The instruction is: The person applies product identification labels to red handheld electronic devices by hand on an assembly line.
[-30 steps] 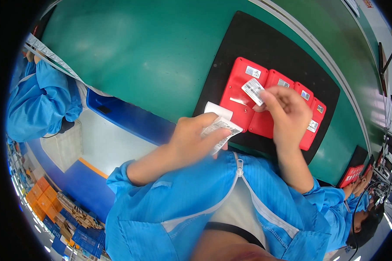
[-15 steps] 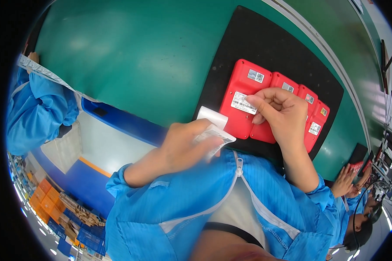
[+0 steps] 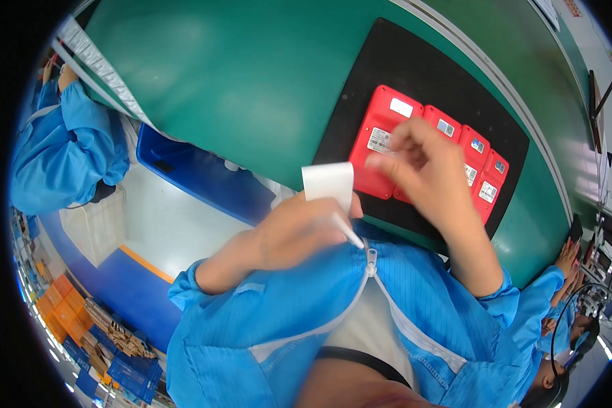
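Note:
Several red handheld device housings (image 3: pixel 368 173) lie side by side on a black mat (image 3: pixel 360 88), with silvery and white printed labels on their upward faces. The leftmost housing bears a white printed label (image 3: pixel 379 140), partly behind my fingers. Just over this housing hovers my right hand (image 3: pixel 425 163); its thumb and curled fingers are apart, slightly blurred, with nothing visible between them. My left hand (image 3: pixel 299 231) grips a strip of white labels (image 3: pixel 328 182) near my chest, left of the mat. The strip's upper part stands up and another end sticks out beside the fingers.
The green table (image 3: pixel 238 81) extends beyond the mat. Below its near edge at left is a blue bin (image 3: pixel 177 160). A co-worker's blue sleeve (image 3: pixel 88 136) shows at far left; another person's hands (image 3: pixel 568 258) are at far right.
My right thumb and fingers have parted from a pinch and shifted slightly left over the leftmost housing. The label strip in my left hand has turned more upright.

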Available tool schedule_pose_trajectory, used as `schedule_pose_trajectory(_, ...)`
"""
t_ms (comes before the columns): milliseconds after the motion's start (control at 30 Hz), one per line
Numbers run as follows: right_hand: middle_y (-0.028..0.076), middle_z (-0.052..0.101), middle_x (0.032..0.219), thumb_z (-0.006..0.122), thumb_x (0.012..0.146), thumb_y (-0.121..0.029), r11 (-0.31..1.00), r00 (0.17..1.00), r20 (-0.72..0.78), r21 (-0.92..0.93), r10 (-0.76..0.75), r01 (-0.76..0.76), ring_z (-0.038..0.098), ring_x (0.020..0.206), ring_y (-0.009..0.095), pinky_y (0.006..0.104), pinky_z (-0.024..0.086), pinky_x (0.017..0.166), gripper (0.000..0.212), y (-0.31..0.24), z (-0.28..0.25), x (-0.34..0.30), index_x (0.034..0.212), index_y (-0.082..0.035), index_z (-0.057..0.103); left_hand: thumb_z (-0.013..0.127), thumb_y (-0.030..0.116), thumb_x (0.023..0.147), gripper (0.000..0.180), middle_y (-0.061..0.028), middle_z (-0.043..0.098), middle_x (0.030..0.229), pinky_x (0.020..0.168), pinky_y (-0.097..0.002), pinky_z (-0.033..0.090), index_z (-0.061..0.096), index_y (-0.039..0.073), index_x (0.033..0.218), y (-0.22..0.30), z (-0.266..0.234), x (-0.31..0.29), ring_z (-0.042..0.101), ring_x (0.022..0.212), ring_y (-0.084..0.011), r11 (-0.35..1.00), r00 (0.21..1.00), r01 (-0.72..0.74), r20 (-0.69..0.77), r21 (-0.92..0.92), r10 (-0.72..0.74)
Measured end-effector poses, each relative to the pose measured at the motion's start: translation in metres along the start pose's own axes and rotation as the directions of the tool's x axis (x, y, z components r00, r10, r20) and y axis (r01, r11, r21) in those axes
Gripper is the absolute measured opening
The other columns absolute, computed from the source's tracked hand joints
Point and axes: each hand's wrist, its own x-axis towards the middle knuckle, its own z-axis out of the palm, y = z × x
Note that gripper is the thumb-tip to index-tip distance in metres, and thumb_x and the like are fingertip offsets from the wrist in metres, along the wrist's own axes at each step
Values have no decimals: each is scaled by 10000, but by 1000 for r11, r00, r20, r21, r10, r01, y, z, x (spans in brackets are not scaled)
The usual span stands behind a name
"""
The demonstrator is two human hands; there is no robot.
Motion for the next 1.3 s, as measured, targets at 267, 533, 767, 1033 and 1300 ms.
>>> schedule_pose_trajectory(267,45,578,744,676,742,-5,804,944,-202,494,-262,329,536,662,92,210,424,575,69,9,22,-20,798,7,637,506,157,860,125,-278,476,1191,1026,-469,223,537,43,904,5,-6,-17,410,1179,-377,954,932,-218,-245,205,265)
schedule_pose_trajectory(533,37,569,633,626,823,-84,777,972,144,627,-183,53,509,537,46,185,374,470,150,13,30,-33,737,38,626,510,142,881,203,-102,598,760,633,-251,464,563,3,1021,20,-10,-9,592,684,-133,997,907,-2,-419,72,32)
schedule_pose_trajectory(767,56,582,691,600,830,-44,658,995,73,753,-68,-10,564,581,74,174,433,505,84,12,30,-33,831,40,610,585,152,840,147,-93,629,744,624,-250,464,599,20,904,10,8,9,602,684,-120,980,878,165,-469,111,-95)
schedule_pose_trajectory(1033,97,580,829,615,763,67,586,998,-22,809,-54,49,570,619,101,181,465,515,104,22,27,-25,855,57,567,602,157,826,168,-94,641,762,628,-244,478,602,26,932,3,9,23,621,709,-123,987,885,153,-452,53,-113)
schedule_pose_trajectory(1300,92,621,700,594,796,33,778,938,-329,616,112,124,608,621,119,208,492,539,37,28,7,-11,825,56,597,652,159,783,231,-110,658,819,662,-256,490,617,27,968,0,10,26,635,722,-142,943,908,326,-260,-57,-330)
